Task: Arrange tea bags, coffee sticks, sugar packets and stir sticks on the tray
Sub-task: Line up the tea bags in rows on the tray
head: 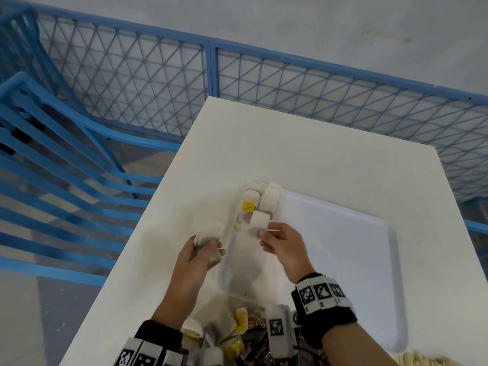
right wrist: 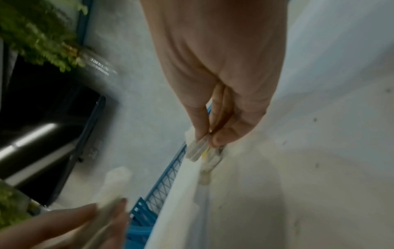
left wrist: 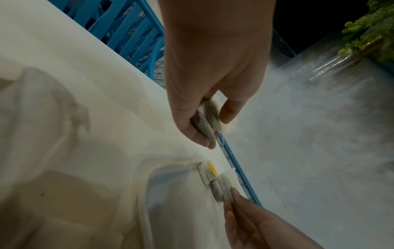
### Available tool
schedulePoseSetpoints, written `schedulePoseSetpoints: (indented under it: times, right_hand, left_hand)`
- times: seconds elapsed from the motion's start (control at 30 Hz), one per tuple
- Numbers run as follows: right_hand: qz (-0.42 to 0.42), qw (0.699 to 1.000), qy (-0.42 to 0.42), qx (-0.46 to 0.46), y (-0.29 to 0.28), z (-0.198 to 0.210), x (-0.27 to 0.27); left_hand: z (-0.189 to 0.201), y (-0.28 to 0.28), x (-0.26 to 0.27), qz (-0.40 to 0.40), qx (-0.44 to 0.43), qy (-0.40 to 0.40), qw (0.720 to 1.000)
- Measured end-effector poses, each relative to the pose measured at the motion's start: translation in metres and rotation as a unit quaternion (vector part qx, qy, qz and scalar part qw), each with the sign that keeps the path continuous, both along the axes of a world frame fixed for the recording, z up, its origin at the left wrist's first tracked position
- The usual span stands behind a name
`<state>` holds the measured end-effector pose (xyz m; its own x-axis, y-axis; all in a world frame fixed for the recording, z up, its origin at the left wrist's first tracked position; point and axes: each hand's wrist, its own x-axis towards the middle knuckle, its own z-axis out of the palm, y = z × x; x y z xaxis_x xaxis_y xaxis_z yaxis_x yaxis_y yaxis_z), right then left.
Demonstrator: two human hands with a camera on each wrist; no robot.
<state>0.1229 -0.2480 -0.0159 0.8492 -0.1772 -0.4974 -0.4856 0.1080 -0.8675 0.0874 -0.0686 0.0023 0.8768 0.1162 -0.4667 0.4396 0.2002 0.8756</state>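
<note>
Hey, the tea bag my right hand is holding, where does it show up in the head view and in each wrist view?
Head: the tea bag sits at picture centre, pinched by the right hand over the tray's far-left corner.
Left wrist: tea bag low, right of centre, at the fingertips.
Right wrist: tea bag at centre, beneath the hand.
Shared landmark: the yellow tag just beyond it.

A fenced-off test bay rather than a home. Blue mesh fencing [head: 264,83] (a blue chair [head: 60,159] beside it) rings the white table [head: 303,154]; bare concrete lies beyond.
</note>
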Motion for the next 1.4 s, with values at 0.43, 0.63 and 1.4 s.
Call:
schedulePoseSetpoints:
  times: [0.43,0.63,1.4]
  right_hand:
    - [-0.017,0.975,-0.035,-0.22,-0.007,-0.03,0.034]
    - [-0.004,0.964,-0.045,-0.261,-0.008,-0.035,0.035]
    - [0.148,0.987,-0.065,0.018,0.028,0.017,-0.009]
  left_hand:
    - [0.002,0.004,0.002,0.051,-0.065,-0.007,0.997]
    - [0.003,0.005,-0.003,0.022,-0.051,-0.015,0.998]
    - [0.008,-0.006,-0.001,-0.038,-0.038,-0.007,0.999]
